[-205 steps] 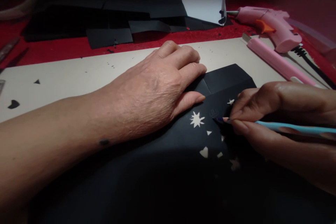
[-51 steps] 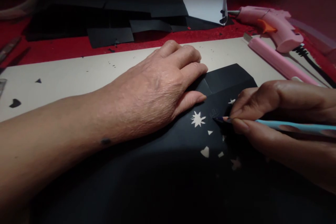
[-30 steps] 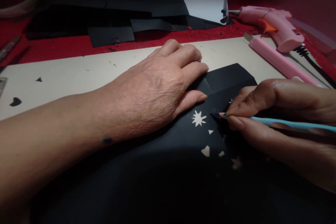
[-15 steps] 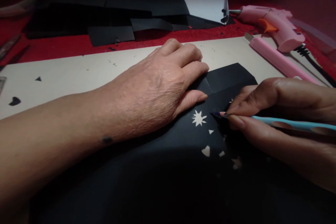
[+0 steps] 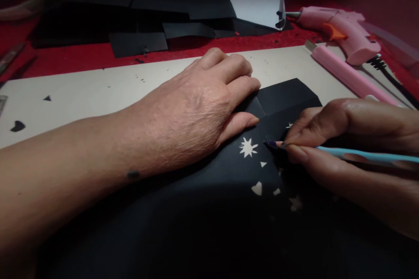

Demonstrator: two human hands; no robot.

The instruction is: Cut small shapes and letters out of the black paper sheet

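Black card [image 5: 203, 209] fills the lower part of the view, with pale cut-out shapes: a many-pointed star [image 5: 248, 148], a small triangle [image 5: 263, 164] and a heart [image 5: 257, 188]. My left hand [image 5: 209, 91] lies across the card's far part, thumb apart from its fingers, pressing down; the fingertips are partly hidden. In my right hand [image 5: 327, 135] is a light-blue pencil [image 5: 363, 155], pinched near its dark tip. The tip touches the card, or nearly so, just right of the star, beside faint pale lines. My right fingers partly cover another small star [image 5: 289, 125].
Behind the card lies a cream board [image 5: 81, 96] with black scraps [image 5: 18, 126]. A pink glue gun [image 5: 340, 30] and a pink cutter knife [image 5: 350, 72] are at the right. Black paper sheets [image 5: 139, 43] and a white sheet [image 5: 258, 0] lie on the red cloth [image 5: 94, 54].
My right hand and the pencil have shifted very slightly right and down. The left hand and the card look the same.
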